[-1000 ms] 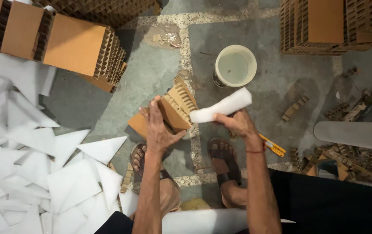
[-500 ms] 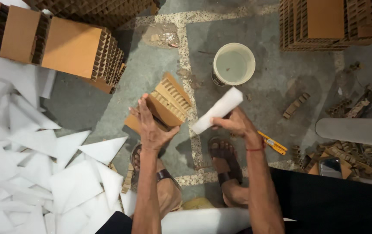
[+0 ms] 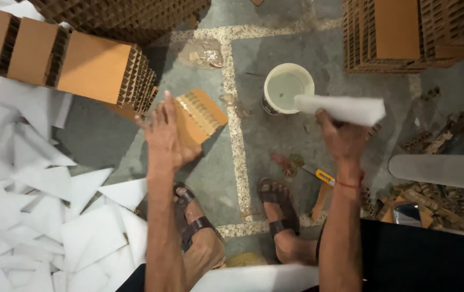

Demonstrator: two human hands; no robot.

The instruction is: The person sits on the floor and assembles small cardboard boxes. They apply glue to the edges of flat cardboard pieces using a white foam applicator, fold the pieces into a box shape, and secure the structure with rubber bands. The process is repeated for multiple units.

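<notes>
My left hand (image 3: pixel 168 136) grips a small brown honeycomb cardboard block (image 3: pixel 199 115), held up over the grey floor with its ribbed edge showing. My right hand (image 3: pixel 341 138) is closed on a white foam block (image 3: pixel 341 107), lifted just right of a white bucket (image 3: pixel 287 88) that stands on the floor. The two hands are well apart. Both of my sandalled feet (image 3: pixel 275 208) rest on the floor below them.
Large honeycomb cardboard blocks (image 3: pixel 89 65) lie at the upper left and stacks (image 3: pixel 405 32) at the upper right. White triangular sheets (image 3: pixel 43 211) cover the floor at left. A yellow utility knife (image 3: pixel 321 176) lies by my right foot. Cardboard scraps (image 3: pixel 426 197) and a white roll (image 3: pixel 442 170) are at right.
My hands have moved apart: the left carried the cardboard block leftward, the right swung the white foam block right and up beside the bucket. The view shifted closer.
</notes>
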